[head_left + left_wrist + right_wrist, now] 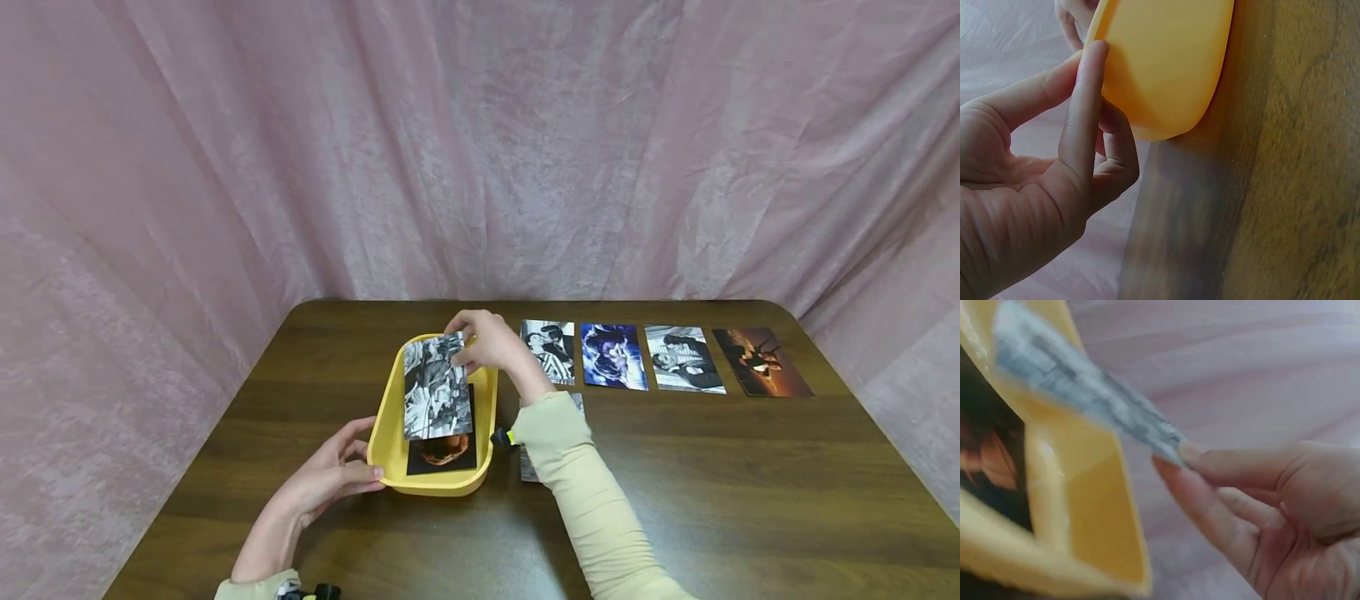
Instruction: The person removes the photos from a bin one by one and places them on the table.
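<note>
A yellow plastic tub (435, 490) stands on the table left of centre. At its near left corner my left hand (330, 475) pinches the rim; in the left wrist view the thumb and fingers of that hand (1054, 156) meet at the tub's wall (1166, 69). Over the tub, my right hand (491, 342) holds a black-and-white photo card (435, 392) by its edge. The right wrist view shows this card (1085, 387) nearly edge-on between thumb and fingers. Inside the tub lies a dark photo card (444, 452) with an orange-brown picture, partly covered by the held one.
Right of the tub, a row of photo cards runs along the far side: black-and-white (558, 354), blue-violet (615, 357), black-and-white (684, 358) and orange-brown (761, 360). Another card (529, 467) lies partly under the right sleeve (592, 492). A pink curtain (525, 167) hangs behind the table.
</note>
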Tool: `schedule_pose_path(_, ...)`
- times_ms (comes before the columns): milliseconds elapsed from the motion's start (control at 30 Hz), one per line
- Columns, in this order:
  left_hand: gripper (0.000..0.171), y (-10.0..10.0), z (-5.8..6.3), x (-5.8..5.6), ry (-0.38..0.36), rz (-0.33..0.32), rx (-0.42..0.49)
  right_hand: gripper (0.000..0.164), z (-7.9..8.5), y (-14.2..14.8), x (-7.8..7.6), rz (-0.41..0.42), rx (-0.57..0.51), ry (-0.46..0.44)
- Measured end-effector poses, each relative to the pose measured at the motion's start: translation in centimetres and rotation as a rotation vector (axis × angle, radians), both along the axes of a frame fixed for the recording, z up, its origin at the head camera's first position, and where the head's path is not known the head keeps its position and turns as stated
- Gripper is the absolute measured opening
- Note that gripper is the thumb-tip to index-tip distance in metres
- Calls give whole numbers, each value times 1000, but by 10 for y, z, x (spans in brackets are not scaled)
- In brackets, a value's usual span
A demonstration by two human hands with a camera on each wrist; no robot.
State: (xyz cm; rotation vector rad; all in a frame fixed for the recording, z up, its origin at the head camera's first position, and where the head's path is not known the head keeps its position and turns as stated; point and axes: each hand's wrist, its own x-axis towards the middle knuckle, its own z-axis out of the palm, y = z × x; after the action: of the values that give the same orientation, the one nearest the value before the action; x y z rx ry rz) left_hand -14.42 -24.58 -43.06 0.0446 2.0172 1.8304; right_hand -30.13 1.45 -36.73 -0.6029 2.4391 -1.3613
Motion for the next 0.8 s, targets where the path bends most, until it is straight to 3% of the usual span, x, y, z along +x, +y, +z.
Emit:
schedule_pose_path(167,83,0,0,0,-4,2,-15,42,13,42,6,-81,-98,15)
schedule_pose_path(400,85,0,0,2,-3,-2,-32,43,11,113,21,-195,-186,41)
schedule_pose_path(633,84,0,0,3,2,2,-27,45,-1,189,38,-257,-149,54)
schedule_pose_path(800,84,0,-2,3,0,2,-21,49,-23,240,52,-288,-126,3)
